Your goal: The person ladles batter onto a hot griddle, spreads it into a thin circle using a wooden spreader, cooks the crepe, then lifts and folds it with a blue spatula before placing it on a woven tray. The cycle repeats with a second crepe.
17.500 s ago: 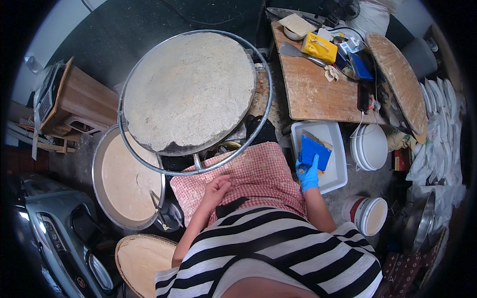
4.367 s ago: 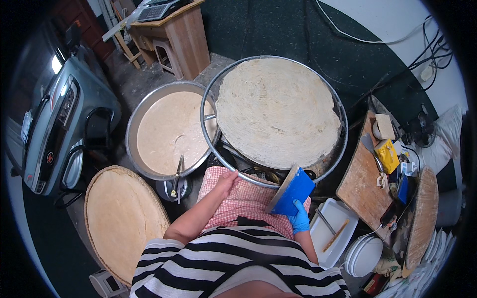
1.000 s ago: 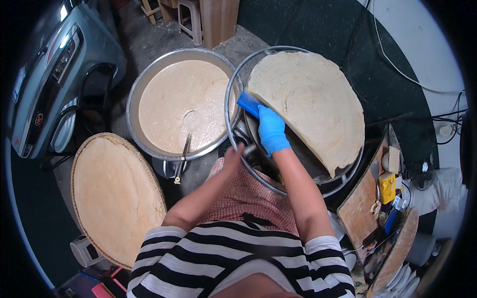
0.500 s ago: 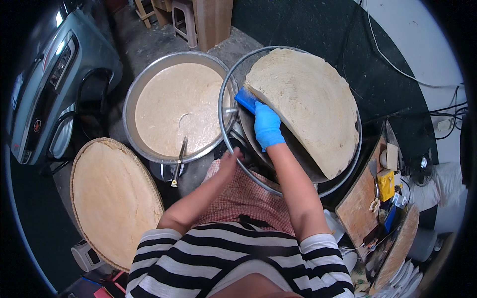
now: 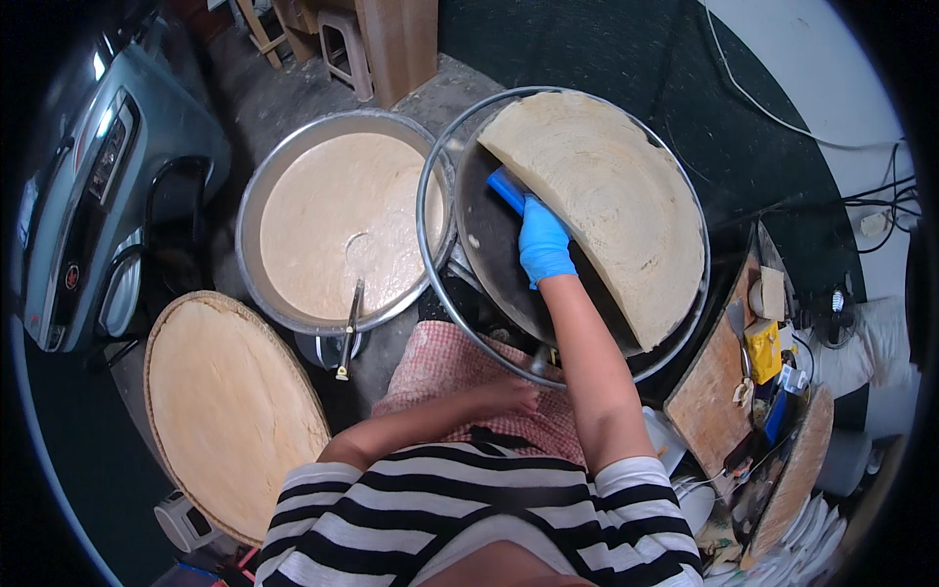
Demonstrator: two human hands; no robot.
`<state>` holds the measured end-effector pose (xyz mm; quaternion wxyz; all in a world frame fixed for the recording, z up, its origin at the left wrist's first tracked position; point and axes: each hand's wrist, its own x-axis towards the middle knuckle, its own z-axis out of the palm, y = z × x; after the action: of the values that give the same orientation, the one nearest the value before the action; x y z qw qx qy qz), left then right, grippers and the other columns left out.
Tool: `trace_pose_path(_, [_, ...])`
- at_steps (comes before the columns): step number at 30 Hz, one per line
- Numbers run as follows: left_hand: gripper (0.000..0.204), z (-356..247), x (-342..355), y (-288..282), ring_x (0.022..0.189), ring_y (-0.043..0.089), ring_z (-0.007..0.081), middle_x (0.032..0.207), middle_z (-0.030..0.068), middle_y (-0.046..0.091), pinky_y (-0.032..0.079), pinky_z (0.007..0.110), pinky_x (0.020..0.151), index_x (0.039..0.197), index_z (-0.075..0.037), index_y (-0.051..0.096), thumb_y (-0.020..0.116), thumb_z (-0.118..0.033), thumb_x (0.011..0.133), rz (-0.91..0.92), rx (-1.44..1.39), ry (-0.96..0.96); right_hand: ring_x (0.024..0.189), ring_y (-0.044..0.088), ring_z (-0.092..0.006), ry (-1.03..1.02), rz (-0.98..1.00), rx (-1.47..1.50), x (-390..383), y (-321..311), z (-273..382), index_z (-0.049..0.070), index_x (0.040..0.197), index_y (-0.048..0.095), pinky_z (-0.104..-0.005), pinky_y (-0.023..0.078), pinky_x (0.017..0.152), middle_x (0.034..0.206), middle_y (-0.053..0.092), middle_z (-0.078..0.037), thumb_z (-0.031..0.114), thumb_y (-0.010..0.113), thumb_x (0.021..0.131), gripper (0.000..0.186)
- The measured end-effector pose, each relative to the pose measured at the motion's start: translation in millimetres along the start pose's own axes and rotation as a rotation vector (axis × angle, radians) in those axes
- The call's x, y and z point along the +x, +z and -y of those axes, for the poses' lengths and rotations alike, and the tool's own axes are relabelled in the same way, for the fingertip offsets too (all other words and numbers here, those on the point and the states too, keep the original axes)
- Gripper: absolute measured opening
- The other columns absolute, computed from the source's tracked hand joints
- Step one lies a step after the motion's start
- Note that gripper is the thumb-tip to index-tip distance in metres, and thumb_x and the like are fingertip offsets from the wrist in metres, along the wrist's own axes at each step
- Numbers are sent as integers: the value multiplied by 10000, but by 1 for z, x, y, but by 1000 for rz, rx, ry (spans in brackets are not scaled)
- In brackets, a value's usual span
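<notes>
My right hand [image 5: 545,242], in a blue glove, is closed on a blue scraper [image 5: 507,190]. The scraper lies along the straight edge of a large pale pancake [image 5: 611,196], which looks folded over and covers the right part of a round dark griddle [image 5: 479,220]. Bare griddle shows to the left of that edge. A metal ring [image 5: 424,220] runs around the griddle. My bare left hand [image 5: 511,395] is low over the red checked apron [image 5: 430,357], just below the ring; its fingers are too indistinct to read.
Left of the griddle stands a metal basin [image 5: 249,240] of beige batter, with a ladle [image 5: 350,328] leaning in it. A round tray [image 5: 155,391] bears pale flatbreads. A scooter [image 5: 108,176] stands far left. Boards [image 5: 709,411] with tools and a yellow box [image 5: 763,350] are at right.
My left hand has left the ring's side and moved right and toward my lap. My right hand has drawn the scraper slightly right and nearer along the pancake's edge.
</notes>
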<state>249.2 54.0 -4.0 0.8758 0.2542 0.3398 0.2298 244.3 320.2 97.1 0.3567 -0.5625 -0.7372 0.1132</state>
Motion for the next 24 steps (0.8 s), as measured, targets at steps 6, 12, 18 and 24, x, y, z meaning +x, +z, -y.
trace_pose_path(6, [334,-39,-57,-25,957,582,200,1080,136,583,483,311,813,1114,-13,542,503,-268,902,-199,-54,-16,846,569,-367,-22,-48,-150,20,-3,-23,-13,904,595,-431,430,787,915,605,-215,166,417,863,256])
trace_pose_path(12, [309,-54,-95,-48,906,610,234,1050,137,604,500,330,791,1112,-13,529,491,-248,915,-454,-107,48,869,581,-354,130,3,-299,46,-3,-42,16,906,591,-421,455,786,937,597,-206,103,406,857,210])
trace_pose_path(18, [286,-43,-100,-66,889,612,231,1038,132,607,504,341,773,1100,-22,532,510,-230,906,-523,-230,106,788,603,-355,223,13,-441,65,-7,-59,16,880,608,-431,485,710,893,613,-203,99,411,851,216])
trace_pose_path(24, [277,-43,-96,-68,849,623,226,997,127,616,521,333,738,1089,-19,523,507,-228,908,-545,-201,114,823,607,-358,251,-59,-463,85,-6,-87,0,898,614,-431,483,716,940,611,-222,133,419,854,239])
